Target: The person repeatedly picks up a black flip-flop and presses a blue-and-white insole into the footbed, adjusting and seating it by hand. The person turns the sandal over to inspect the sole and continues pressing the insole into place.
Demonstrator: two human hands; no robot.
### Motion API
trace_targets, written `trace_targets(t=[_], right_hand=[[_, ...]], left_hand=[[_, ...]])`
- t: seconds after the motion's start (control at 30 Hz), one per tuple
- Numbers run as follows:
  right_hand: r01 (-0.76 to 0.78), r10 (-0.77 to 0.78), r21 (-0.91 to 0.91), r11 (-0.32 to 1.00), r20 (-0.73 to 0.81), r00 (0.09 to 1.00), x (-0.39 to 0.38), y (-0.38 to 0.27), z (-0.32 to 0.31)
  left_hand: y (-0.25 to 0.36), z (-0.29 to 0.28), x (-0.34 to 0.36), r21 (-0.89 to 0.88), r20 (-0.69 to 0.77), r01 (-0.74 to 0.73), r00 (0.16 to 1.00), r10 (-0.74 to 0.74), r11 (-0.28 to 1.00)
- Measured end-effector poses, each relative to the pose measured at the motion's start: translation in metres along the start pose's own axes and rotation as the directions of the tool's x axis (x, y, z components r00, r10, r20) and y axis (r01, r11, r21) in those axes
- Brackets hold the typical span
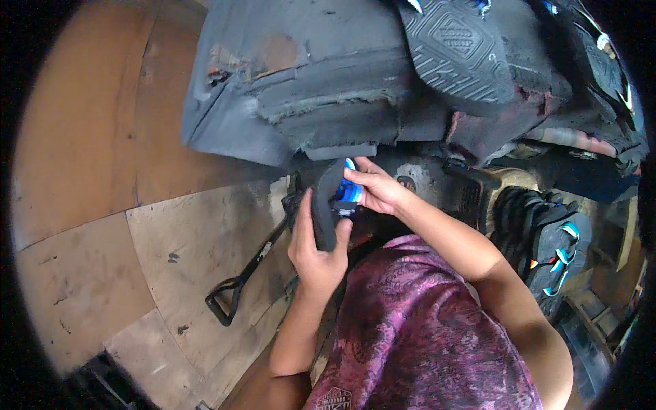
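Note:
A black sandal [322, 215] is held up on edge between my two hands, just below the front edge of a dark, worn bench. My left hand [316, 263] wraps round the outside of its sole, with the thumb on the near side. On the other side my right hand [374, 186] grips the striped blue strap [352, 193] with thumb and fingers. Part of the strap and the tips of the right fingers are hidden by the sole and the hand.
The bench's ragged dark covering [328, 75] fills the top. A sandal sole [465, 58] lies tread-up on it, and another sandal [608, 72] sits farther right. Several black sandals [557, 236] hang in a stack at the right. A black D-shaped handle [229, 297] leans at left by wooden panels [75, 266].

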State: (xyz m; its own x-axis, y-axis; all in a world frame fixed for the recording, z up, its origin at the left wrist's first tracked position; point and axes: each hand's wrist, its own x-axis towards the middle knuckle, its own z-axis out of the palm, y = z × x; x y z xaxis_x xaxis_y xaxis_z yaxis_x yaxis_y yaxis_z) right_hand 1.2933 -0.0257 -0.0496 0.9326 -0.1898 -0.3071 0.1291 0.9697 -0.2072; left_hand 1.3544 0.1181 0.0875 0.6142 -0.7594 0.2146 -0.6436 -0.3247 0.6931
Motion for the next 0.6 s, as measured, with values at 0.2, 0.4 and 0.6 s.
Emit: trace_targets(t=[0.2, 0.4, 0.6], right_hand=[[0.076, -0.073, 0.034, 0.997, -0.072, 0.995, 0.005, 0.013, -0.059], [0.037, -0.024, 0.023, 0.999, -0.433, 0.901, -0.032, -0.007, -0.088], [-0.126, 0.016, -0.206, 0.97, -0.465, 0.885, -0.042, -0.036, -0.042]], left_hand=[[-0.039, 0.052, 0.022, -0.012, 0.035, -0.012, 0.999, 0.012, 1.0], [-0.054, 0.104, 0.044, -0.144, 0.241, 0.283, 0.939, -0.244, 0.948], [-0.042, 0.062, 0.028, -0.385, 0.124, 0.401, 0.915, -0.385, 0.831]])
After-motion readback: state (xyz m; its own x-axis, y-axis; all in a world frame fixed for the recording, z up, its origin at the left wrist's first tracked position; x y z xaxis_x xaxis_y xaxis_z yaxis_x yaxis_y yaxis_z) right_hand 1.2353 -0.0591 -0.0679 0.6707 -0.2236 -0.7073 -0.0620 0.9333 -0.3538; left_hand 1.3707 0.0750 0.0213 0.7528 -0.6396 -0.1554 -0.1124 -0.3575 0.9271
